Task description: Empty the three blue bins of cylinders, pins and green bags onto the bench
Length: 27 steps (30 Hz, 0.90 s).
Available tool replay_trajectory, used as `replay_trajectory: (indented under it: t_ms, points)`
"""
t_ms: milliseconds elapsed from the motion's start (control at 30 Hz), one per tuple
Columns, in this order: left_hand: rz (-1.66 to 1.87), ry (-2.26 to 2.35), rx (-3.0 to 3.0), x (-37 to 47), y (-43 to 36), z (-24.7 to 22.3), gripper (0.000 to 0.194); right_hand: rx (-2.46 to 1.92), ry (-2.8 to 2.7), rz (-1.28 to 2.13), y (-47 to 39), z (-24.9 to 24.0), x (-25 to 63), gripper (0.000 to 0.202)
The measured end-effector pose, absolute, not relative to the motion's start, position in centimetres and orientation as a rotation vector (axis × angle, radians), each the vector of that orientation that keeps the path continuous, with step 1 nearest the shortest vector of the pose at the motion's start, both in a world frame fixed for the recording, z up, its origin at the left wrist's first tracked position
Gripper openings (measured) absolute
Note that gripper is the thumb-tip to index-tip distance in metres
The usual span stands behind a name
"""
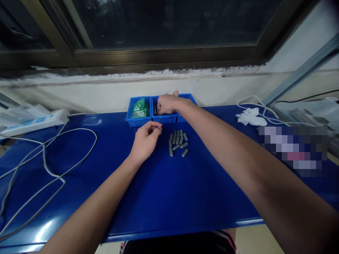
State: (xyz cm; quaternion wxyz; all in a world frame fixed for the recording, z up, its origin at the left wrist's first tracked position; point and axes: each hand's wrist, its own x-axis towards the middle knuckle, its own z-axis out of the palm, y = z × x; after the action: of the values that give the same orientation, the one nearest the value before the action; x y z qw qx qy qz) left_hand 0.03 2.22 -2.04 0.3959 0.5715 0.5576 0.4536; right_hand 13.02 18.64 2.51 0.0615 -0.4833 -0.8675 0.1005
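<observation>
My right hand [167,103] reaches down into the middle blue bin [164,119], its fingers curled and what they hold hidden. Dark pieces show beside it inside that bin. My left hand [147,138] is over the table just in front of the bins, thumb and fingers pressed together; anything between them is too small to make out. Several short metal cylinders [177,140] lie grouped on the blue table, right of my left hand. Green packets [140,108] fill part of the left blue bin [135,122]. My right forearm partly covers the right blue bin [188,95].
White cables [63,176] loop over the table's [159,197] left side, by a power strip [39,121]. Crumpled white tissue [248,115] and more cable lie at the back right, near a slanting metal bar [302,70]. Behind the bins stands the wall.
</observation>
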Motion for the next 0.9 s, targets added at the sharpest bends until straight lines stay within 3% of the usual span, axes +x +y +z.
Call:
replay_trajectory:
  t_ms: [300,467,567,700,900]
  points:
    - [0.977,1.445,1.915,0.0,1.2,-1.7,0.028,-1.185,-2.325,0.263,12.7,6.5,15.2,0.016]
    - [0.651,1.240,2.482,0.2,-0.1,-1.6,0.074,-1.040,-2.185,0.294,4.4,4.1,19.7,0.022]
    - [0.474,1.119,2.564,0.6,-0.6,-2.2,0.094,-1.070,-2.264,0.391,1.5,0.6,22.6,0.037]
    - [0.313,1.096,2.544,0.8,-0.7,-2.8,0.093,-1.221,-2.360,0.582,0.9,-1.7,23.3,0.049]
    - [0.144,1.235,2.534,-1.2,0.0,-1.8,0.082,-1.222,-2.522,0.802,3.0,1.2,19.9,0.045]
